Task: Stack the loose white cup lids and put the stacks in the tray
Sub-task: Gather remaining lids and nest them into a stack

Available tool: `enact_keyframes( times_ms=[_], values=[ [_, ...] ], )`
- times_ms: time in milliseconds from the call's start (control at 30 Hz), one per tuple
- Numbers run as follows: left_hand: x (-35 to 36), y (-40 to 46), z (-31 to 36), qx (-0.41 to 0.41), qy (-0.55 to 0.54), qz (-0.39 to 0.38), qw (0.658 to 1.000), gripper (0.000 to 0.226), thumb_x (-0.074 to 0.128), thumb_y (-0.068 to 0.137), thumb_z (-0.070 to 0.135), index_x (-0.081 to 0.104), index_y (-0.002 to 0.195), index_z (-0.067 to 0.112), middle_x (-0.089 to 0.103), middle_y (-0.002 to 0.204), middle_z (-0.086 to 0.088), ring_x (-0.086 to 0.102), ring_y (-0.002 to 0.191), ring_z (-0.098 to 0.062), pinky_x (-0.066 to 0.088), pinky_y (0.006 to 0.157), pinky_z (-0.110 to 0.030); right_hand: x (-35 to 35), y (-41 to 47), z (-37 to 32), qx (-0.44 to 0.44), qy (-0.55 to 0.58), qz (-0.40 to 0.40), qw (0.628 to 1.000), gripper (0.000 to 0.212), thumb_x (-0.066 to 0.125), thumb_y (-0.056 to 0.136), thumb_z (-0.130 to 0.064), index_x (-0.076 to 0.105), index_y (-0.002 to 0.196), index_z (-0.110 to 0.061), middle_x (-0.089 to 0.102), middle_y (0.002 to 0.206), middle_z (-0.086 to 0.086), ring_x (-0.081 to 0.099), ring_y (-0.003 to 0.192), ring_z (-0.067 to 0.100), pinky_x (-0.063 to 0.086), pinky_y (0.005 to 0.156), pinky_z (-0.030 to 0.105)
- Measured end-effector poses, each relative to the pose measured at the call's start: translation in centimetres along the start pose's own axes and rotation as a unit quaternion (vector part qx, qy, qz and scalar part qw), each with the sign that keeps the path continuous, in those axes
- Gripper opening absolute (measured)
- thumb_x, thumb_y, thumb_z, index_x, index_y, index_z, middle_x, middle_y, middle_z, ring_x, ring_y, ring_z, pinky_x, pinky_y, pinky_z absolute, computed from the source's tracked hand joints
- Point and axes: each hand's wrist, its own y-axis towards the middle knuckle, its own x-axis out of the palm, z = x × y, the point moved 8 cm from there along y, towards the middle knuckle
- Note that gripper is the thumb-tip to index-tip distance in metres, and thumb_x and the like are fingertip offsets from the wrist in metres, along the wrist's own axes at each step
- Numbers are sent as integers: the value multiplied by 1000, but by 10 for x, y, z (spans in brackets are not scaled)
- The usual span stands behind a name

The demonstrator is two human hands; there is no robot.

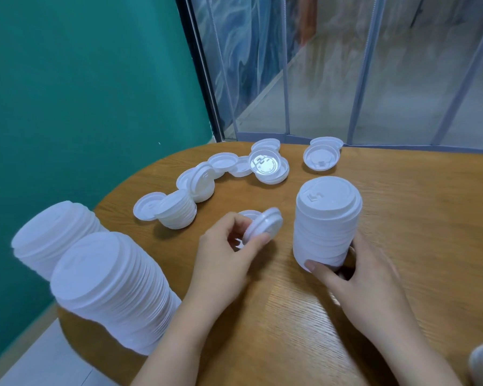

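Stacking is in hand: the left hand (223, 246) pinches a tilted lid (264, 227) near mid-table (402, 218), the right hand (354, 271) grips the upright stack (325, 221) just beside it, so the next move likely requires seating that lid squarely on top.

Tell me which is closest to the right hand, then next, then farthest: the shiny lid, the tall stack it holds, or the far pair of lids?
1. Tall stack, gripped by the right hand.
2. Shiny lid, behind, toward the left.
3. Far pair, at the table's back edge; nearly ties with the shiny lid.
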Motion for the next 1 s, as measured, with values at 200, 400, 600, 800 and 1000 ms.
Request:
enact_keyframes(
  times_ms=[200, 400, 600, 800, 1000],
  values=[
    [-5, 9, -22, -54, -53, 31, 997, 24, 76, 93, 27, 62, 113, 28, 73, 81, 1, 67, 81, -18, 48, 76, -21, 2, 0, 1, -10, 2, -18, 1000, 46, 78, 73, -56, 50, 107, -45, 62, 90, -18, 54, 92, 10, 46, 95, 50],
    [-5, 13, -31, -71, 68, 5, 995, 36, 62, 101, 35, 57, 136, 34, 58, 87, 9, 55, 74, 4, 42, 68, -9, 5, 1, 3, -14, 7, -30, 999, 45, 78, 72, -56, 52, 105, -43, 64, 88, -13, 54, 94, 17, 45, 91, 47],
    [0, 8, -32, -79, 184, -39, 979, 81, 87, 72, 50, 47, 141, 40, 42, 106, 34, 36, 113, -2, 38, 109, -36, 5, 1, 5, -16, 6, -23, 1000, 44, 77, 69, -57, 54, 103, -40, 64, 86, -12, 56, 93, 19, 45, 87, 48],
    [-3, 8, -24, -36, 239, -22, 970, 75, 83, 74, 56, 47, 138, 44, 52, 113, 27, 34, 106, -1, 34, 106, -36, 5, 2, 6, -16, 5, -22, 1000, 45, 79, 71, -55, 53, 105, -41, 65, 88, -13, 56, 94, 19, 46, 88, 48],
    [-14, 8, -3, 27, 186, 60, 980, 53, 82, 68, 66, 57, 112, 49, 61, 99, 31, 45, 107, 12, 39, 103, -35, 5, 3, 8, -17, 5, -15, 1000, 44, 81, 72, -54, 54, 103, -39, 65, 86, -12, 58, 89, 15, 48, 88, 50]
  ],
)
